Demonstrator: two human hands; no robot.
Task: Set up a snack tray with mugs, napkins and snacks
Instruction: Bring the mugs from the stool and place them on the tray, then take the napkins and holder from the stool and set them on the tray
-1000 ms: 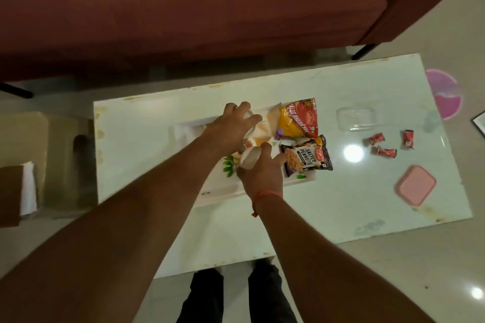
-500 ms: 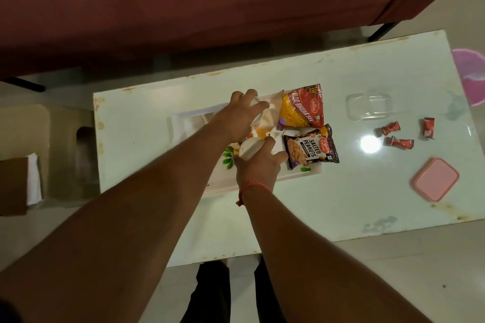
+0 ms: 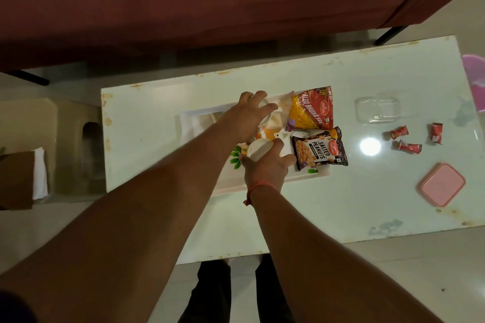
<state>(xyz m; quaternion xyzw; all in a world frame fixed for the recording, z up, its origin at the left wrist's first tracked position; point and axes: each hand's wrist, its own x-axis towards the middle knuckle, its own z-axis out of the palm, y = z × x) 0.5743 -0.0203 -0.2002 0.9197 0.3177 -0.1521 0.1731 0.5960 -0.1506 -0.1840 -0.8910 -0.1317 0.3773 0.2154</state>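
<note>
On the white rectangular tray [image 3: 319,175], the left hand [image 3: 250,117] closes over what appears to be a white mug [image 3: 265,115], the right hand [image 3: 265,168] grips a second white mug [image 3: 258,149], both just left of the brown salted-peanuts packet [image 3: 319,149].

Maroon sofa [image 3: 183,2] behind white table [image 3: 315,204], pale glossy floor [image 3: 420,283]

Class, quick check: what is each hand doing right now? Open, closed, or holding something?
Left hand: closed over the top of a white mug on the tray.
Right hand: closed around a second white mug on the tray.
</note>
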